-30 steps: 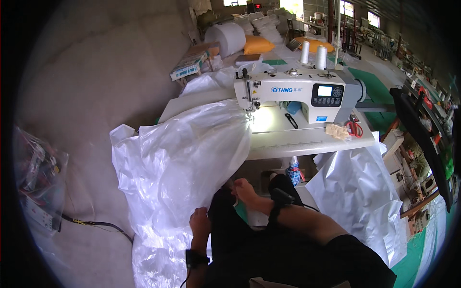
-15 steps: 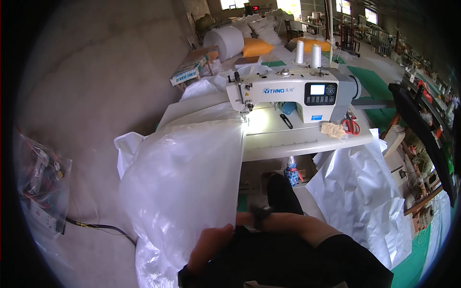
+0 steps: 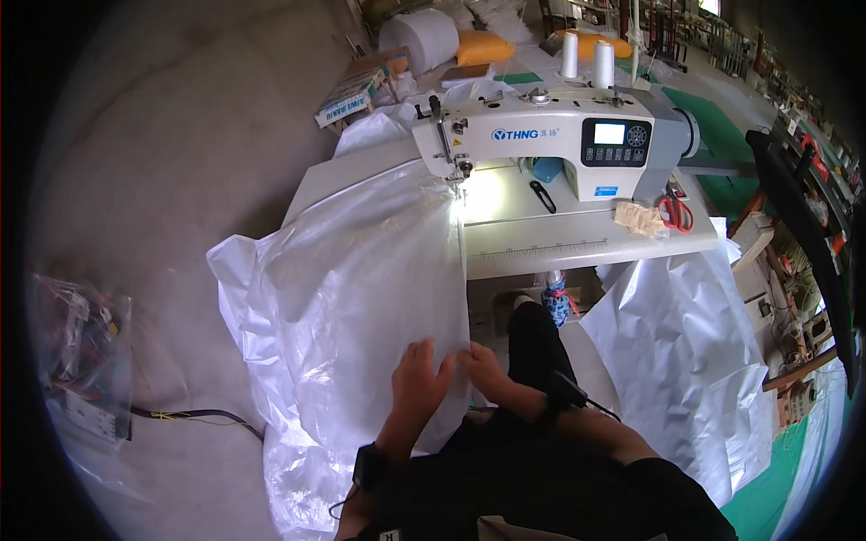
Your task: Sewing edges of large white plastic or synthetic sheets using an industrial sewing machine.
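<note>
A large white translucent plastic sheet [image 3: 361, 261] drapes from the sewing machine [image 3: 532, 135] over the table's left end and down toward me. Its top corner runs under the lit needle area. My left hand [image 3: 419, 379] lies on the sheet near its right edge, fingers stretched out and thumb apart. Just right of it, my right hand [image 3: 487, 371] pinches that edge between thumb and fingers. The fingertips of the right hand are partly hidden by the fold.
On the machine table [image 3: 532, 257] lie black thread snips [image 3: 543, 197], red-handled scissors [image 3: 675, 215] and a beige scrap [image 3: 639, 218]. Two white thread cones [image 3: 603, 65] stand behind. Another silvery-white sheet [image 3: 681, 352] hangs at the right. A patterned blue bottle [image 3: 555, 302] stands below the table edge.
Both hands have moved up along the sheet's right edge toward the machine, from low near my lap. The sheet's bulge has flattened, and its edge hangs straighter. The view has tilted down slightly.
</note>
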`<state>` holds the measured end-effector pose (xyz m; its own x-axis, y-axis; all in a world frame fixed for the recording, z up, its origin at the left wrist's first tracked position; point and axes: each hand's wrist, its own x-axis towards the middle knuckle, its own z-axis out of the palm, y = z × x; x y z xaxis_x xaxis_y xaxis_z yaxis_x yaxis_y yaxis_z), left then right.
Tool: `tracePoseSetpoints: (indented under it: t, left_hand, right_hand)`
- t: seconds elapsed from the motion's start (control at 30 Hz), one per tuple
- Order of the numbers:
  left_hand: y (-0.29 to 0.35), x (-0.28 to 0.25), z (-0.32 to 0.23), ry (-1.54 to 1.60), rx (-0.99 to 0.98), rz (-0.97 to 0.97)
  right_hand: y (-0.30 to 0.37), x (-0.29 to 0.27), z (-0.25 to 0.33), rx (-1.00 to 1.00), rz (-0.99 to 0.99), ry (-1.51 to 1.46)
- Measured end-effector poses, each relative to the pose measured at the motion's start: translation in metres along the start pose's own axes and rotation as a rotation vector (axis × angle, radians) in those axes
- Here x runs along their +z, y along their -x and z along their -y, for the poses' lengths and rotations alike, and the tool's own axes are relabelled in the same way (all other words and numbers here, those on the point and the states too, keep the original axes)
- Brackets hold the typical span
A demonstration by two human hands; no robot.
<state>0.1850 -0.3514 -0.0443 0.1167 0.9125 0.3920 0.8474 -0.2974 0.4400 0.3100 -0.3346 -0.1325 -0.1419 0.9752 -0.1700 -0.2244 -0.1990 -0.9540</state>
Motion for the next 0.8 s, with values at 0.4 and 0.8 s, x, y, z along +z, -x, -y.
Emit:
tracePoseSetpoints:
  t: [0.4, 0.8]
  left_hand:
    - [-0.027, -0.003, -0.003, 0.197, -0.016, 0.188]
    - [0.007, 0.022, -0.003, -0.010, 0.139, 0.463]
  right_hand:
    - [0.016, -0.014, 0.028, 0.115, 0.067, 0.026]
    - [-0.026, -0.018, 0.009, -0.148, 0.011, 0.305]
